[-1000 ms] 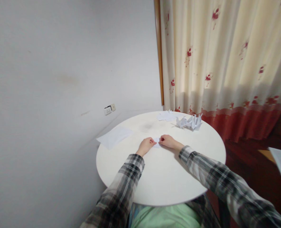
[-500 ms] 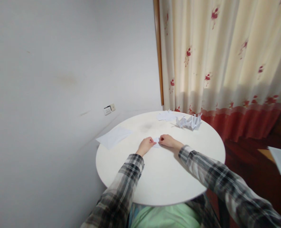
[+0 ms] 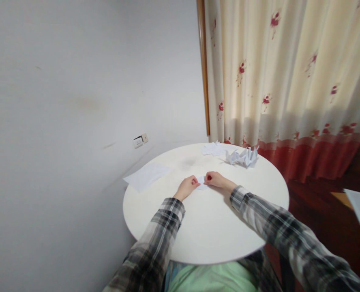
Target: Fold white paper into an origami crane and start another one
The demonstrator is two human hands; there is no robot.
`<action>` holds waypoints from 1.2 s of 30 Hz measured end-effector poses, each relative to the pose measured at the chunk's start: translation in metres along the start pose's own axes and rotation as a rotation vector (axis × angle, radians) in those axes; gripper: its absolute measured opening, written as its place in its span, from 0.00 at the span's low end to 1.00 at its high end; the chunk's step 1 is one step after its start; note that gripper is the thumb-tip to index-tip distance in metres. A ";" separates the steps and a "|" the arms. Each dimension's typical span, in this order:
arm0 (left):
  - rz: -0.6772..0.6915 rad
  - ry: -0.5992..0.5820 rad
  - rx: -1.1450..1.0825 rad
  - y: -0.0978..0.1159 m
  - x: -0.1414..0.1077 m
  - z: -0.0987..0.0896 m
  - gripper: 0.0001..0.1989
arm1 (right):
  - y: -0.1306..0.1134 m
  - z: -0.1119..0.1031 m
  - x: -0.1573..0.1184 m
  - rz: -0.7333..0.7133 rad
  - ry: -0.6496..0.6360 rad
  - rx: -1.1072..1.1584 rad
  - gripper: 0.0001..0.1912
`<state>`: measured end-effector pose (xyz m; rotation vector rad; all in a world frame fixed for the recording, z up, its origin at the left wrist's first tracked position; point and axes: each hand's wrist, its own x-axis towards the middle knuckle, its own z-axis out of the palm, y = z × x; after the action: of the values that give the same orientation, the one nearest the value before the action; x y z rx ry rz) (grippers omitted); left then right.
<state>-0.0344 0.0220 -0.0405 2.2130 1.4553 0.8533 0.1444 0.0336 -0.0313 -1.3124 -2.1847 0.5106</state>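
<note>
A small piece of white paper lies on the round white table, between my two hands. My left hand pinches its left edge, thumb and fingers pressed together. On the opposite side, my right hand has its fingers curled closed on the right edge. Parts of the paper are covered by my fingertips, and its fold lines are too small to make out.
Several folded white paper figures stand at the table's back right. Behind them lie white paper pieces. A larger white sheet lies at the left edge, near the wall. A patterned curtain hangs behind.
Both hands stay at the paper with almost no movement. Slightly more of the paper shows between them.
</note>
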 end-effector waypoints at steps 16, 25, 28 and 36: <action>0.216 -0.059 0.011 0.005 0.001 -0.007 0.08 | 0.019 0.004 0.005 -0.088 -0.058 0.220 0.11; 0.211 -0.048 0.016 0.001 0.001 -0.004 0.07 | 0.024 -0.005 0.006 -0.127 -0.208 0.299 0.11; 0.218 -0.046 0.012 0.001 0.001 -0.003 0.07 | 0.025 -0.009 0.004 -0.068 -0.249 0.338 0.08; 0.216 -0.034 0.015 -0.002 0.001 -0.001 0.07 | 0.029 -0.021 0.000 -0.013 -0.287 0.371 0.04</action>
<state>-0.0360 0.0232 -0.0407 2.4153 1.2264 0.8695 0.1773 0.0481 -0.0315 -1.0737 -2.1775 1.0979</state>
